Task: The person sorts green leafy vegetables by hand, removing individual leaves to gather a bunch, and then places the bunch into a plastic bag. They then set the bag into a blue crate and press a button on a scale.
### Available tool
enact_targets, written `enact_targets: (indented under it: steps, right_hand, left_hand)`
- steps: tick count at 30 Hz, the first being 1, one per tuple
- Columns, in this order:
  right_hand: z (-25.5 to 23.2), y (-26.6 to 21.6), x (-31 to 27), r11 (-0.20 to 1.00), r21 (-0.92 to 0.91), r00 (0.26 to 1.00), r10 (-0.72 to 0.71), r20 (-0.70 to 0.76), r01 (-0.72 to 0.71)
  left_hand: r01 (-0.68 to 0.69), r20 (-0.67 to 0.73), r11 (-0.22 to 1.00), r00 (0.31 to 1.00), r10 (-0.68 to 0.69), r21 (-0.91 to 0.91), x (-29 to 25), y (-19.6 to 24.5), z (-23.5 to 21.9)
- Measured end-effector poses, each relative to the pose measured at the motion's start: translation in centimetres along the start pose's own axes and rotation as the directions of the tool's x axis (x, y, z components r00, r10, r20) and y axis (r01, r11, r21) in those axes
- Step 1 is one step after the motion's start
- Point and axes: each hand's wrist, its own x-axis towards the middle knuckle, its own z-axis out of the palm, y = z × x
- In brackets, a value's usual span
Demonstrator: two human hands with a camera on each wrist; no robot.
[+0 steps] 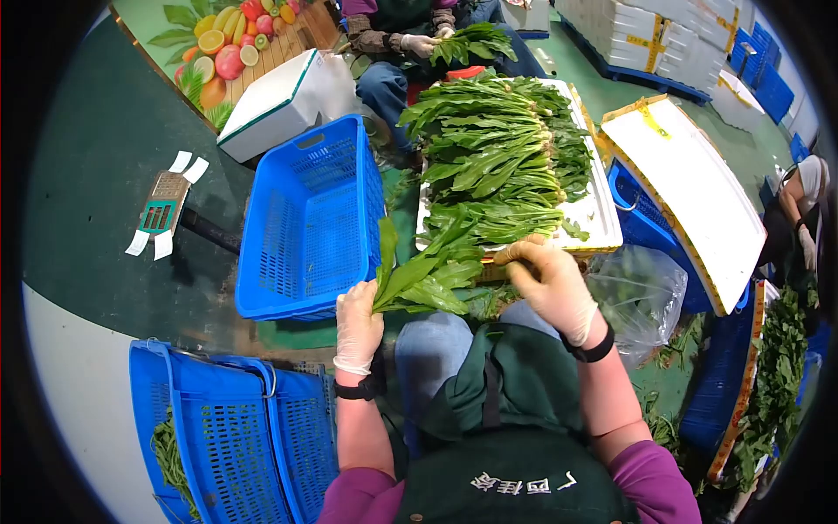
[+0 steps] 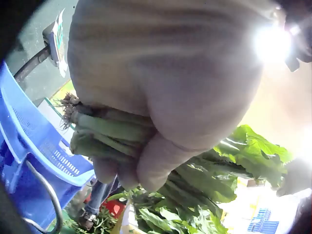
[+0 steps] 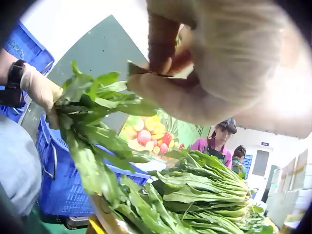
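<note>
In my gloved left hand (image 1: 358, 327) I grip a bunch of long leafy greens (image 1: 428, 284). The left wrist view shows the fingers wrapped round its pale green stems (image 2: 109, 129), with the stringy roots (image 2: 69, 109) sticking out past the hand. Its leaves spread toward my right hand (image 1: 550, 284), also gloved, whose thumb and fingers are bent together. Between those fingertips the right wrist view shows a thin, dark scrap of leaf (image 3: 139, 69). Just beyond both hands, stacked bunches of the same greens (image 1: 497, 157) lie on a white foam box lid (image 1: 602, 210).
An emptied-looking blue crate (image 1: 305, 210) stands left of the greens, near a scale display (image 1: 161, 210). More blue crates (image 1: 227, 428) sit at lower left. A clear plastic bag (image 1: 642, 293) and foam lid (image 1: 685, 188) are at right. Opposite, another person (image 1: 419, 44) holds greens.
</note>
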Motion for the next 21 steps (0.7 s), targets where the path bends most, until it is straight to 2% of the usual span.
enact_targets:
  steps: [1,2,3,5,6,9,11,14,15,16,17,18,19,21]
  right_hand:
    - [0.5,-1.3,-0.2,0.995,-0.08,0.997,0.061,-0.055,-0.065]
    - [1.3,-1.3,-0.3,0.999,-0.033,0.995,0.017,-0.093,-0.02]
    - [2.2,-1.2,-0.2,0.982,-0.175,0.98,-0.104,-0.173,0.073]
    - [3.2,-0.8,0.2,0.929,-0.349,0.983,-0.164,-0.083,0.125]
    - [3.8,-0.1,0.4,0.889,-0.431,0.975,-0.208,-0.083,0.153]
    - [4.8,1.0,0.4,0.912,-0.378,0.968,-0.217,-0.126,0.155]
    - [4.9,0.9,0.3,0.916,-0.365,0.971,-0.215,-0.102,0.165]
    - [4.4,1.0,0.2,0.935,-0.296,0.981,-0.189,0.053,0.196]
    - [4.4,1.0,0.2,0.934,-0.299,0.981,-0.187,0.05,0.194]
    - [4.4,0.9,0.4,0.959,-0.095,0.963,-0.269,-0.004,0.267]
    - [4.5,0.8,0.5,0.934,0.108,0.939,-0.335,-0.073,0.342]
    - [4.5,0.4,0.3,0.919,0.28,0.959,-0.253,-0.125,0.279]
    - [4.4,0.3,0.5,0.854,0.482,0.979,-0.147,-0.139,0.197]
    - [3.3,1.2,0.7,0.687,0.722,0.984,0.168,-0.052,-0.079]
  left_hand:
    - [-0.002,0.002,1.0,1.0,0.002,-0.004,0.1,0.2,0.1]
    - [-0.013,-0.009,1.0,1.0,0.013,-0.001,0.1,0.3,0.1]
    - [-0.025,-0.019,1.0,0.999,0.025,0.003,0.2,0.5,0.1]
    - [-0.033,-0.014,0.999,0.999,0.033,0.008,0.3,1.0,-0.1]
    - [-0.033,-0.013,0.999,0.999,0.033,0.013,0.3,1.2,-0.2]
    - [-0.025,0.001,1.0,1.0,0.025,0.012,0.3,1.2,-0.4]
    - [-0.012,0.018,1.0,1.0,0.012,0.012,-0.2,0.8,-0.3]
    - [-0.031,0.003,0.999,1.0,0.031,0.027,-0.4,0.6,0.1]
    - [-0.023,0.014,1.0,1.0,0.023,0.005,-0.3,0.7,0.2]
    - [-0.012,0.025,1.0,1.0,0.013,-0.016,-0.4,0.8,0.3]
    - [-0.011,0.025,1.0,1.0,0.012,-0.018,-0.4,0.8,0.3]
    - [0.006,0.04,1.0,0.999,-0.006,-0.004,-0.4,0.9,0.4]
    - [0.023,0.055,1.0,0.998,-0.023,0.01,-0.4,0.9,0.5]
    - [0.026,0.058,1.0,0.998,-0.026,0.014,-0.5,0.5,0.6]
